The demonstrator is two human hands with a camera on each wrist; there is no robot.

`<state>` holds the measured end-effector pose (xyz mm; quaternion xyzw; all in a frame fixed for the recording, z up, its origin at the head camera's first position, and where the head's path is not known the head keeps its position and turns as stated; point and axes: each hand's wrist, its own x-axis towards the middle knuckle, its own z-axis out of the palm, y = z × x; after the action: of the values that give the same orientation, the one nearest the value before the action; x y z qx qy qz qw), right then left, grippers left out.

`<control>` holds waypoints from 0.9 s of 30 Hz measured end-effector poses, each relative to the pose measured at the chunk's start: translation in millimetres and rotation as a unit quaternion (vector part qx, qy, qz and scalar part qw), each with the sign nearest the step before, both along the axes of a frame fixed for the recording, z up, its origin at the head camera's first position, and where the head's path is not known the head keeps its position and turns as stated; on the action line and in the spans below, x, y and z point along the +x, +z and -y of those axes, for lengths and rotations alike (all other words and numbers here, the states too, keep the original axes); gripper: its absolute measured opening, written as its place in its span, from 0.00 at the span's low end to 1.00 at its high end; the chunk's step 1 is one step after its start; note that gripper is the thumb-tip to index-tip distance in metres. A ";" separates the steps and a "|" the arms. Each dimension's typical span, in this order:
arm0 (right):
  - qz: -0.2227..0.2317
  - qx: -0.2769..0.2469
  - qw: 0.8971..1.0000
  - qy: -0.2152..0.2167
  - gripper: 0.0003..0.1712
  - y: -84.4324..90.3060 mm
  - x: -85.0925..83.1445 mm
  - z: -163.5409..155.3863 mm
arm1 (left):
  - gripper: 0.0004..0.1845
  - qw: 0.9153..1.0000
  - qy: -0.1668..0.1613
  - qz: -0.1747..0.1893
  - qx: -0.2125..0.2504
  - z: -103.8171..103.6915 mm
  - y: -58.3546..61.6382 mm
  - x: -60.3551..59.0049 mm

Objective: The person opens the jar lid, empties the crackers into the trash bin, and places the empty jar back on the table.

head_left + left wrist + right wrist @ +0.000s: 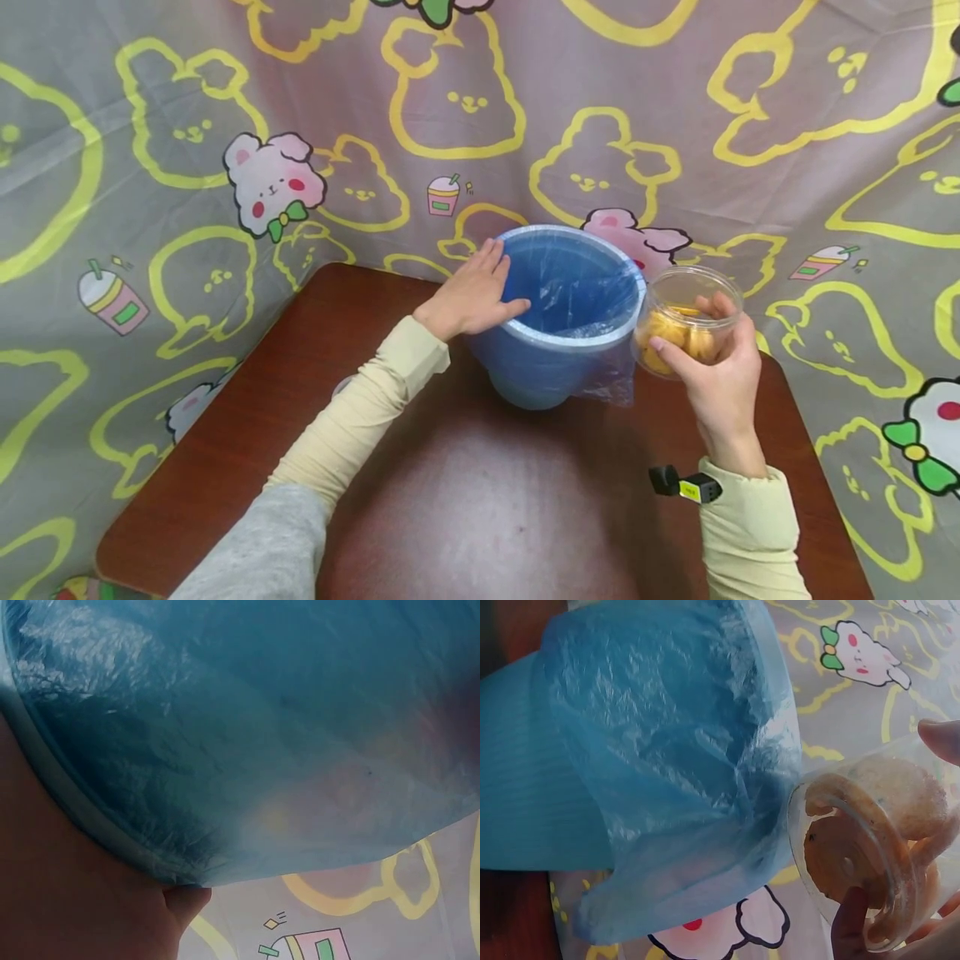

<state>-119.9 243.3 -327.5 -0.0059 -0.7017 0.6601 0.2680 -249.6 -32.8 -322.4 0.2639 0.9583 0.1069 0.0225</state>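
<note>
A blue bin (525, 375) lined with a thin blue plastic bag (611, 379) stands on the table, its pale rim turned up. My left hand (476, 292) rests on the rim's left side, fingers straight and thumb spread over the opening. In the left wrist view the bag (187, 750) fills most of the picture. My right hand (723, 358) grips a clear round plastic jar (693, 279) just right of the bin, its mouth uncovered. Rounded yellow-brown pieces (851, 859) lie inside the jar; what they are I cannot tell.
The brown table (465, 500) has rounded corners and a cartoon-print cloth (465, 92) surrounding it at the back and sides. A clear curved edge (342, 383) shows beside my left forearm, mostly hidden by the sleeve. The bag's loose end hangs outside the bin on the right.
</note>
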 end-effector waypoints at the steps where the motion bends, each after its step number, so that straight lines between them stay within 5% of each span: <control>1: 0.004 0.003 1.000 -0.002 0.47 0.9 -1.8 -1.0 | 0.47 1.000 0.000 0.000 0.000 0.1 0.2 -0.2; 11: 0.016 0.017 1.000 -0.009 0.42 9.0 -15.8 -13.9 | 0.47 1.000 -0.002 -0.003 -0.005 -0.1 -0.3 -1.5; 27: 0.074 0.185 0.978 -0.060 0.45 17.6 -26.2 -20.7 | 0.47 1.000 -0.002 0.003 -0.010 -0.3 1.1 -0.9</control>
<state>-146.1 263.9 -309.9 -0.0476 -0.8279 0.4994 0.2508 -250.6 -32.5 -321.3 0.2655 0.9587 0.0977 0.0287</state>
